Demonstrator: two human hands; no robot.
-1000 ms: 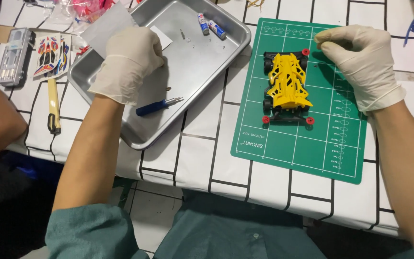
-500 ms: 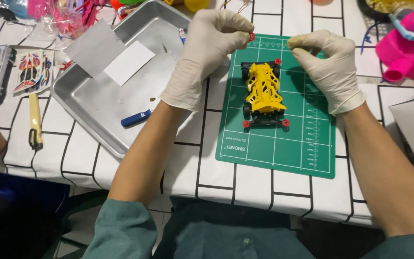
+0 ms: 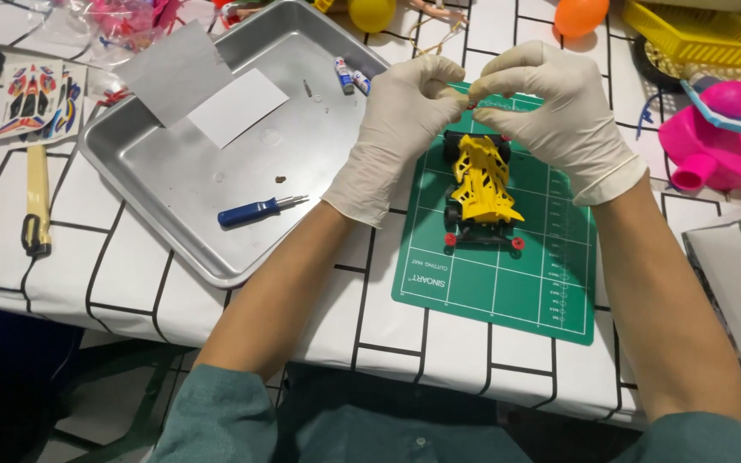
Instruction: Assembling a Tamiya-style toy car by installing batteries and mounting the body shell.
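Ref. landmark: green cutting mat (image 3: pixel 508 283), lying on a white tablecloth w/ black grid lines (image 3: pixel 130 274).

1. Steel tray (image 3: pixel 173 184), left of mat: holds blue-handled screwdriver (image 3: pixel 255 210), white paper slip (image 3: pixel 237 107), two small batteries (image 3: pixel 352 77) at its far corner.
2. Yellow model car (image 3: pixel 482 189) sits on mat's far half, long axis running near-to-far, red-hubbed rollers at the near end.
3. Left hand (image 3: pixel 396 129) and right hand (image 3: pixel 551 107), both in pale gloves, meet over mat's far edge, just beyond the car. Forearms converge from near side; wrists raised.
4. Fingers of both hands pinched narrow, tips together on a tiny part (image 3: pixel 472 103); kind can't be told. The part lies directly beyond the car's far end, equally close to both hands.
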